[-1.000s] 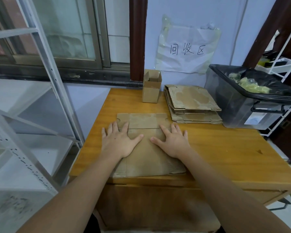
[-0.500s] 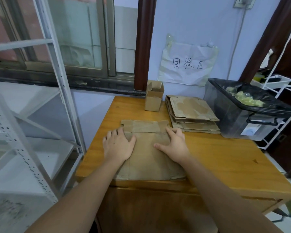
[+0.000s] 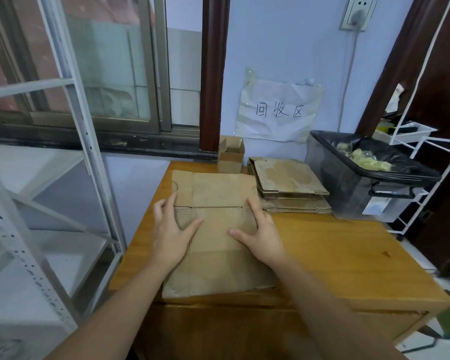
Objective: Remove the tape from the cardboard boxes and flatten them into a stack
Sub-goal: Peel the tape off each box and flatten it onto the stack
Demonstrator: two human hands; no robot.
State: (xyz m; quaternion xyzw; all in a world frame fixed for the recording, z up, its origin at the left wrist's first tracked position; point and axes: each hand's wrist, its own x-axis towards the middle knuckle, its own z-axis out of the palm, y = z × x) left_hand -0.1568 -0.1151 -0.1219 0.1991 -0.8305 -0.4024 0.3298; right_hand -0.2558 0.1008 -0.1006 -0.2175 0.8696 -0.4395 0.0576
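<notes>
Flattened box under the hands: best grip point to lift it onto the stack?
Probably pinch the flattened box at its left and right long edges, one hand per side. It lies flat on the table, so only the edges offer purchase. The stack sits to its right.

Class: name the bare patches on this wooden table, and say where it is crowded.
Free: wooden table right of the flattened cardboard box, in front of the stack of flattened boxes and black-lined plastic bin. Crowded: back edge, including the small upright carton.
</notes>
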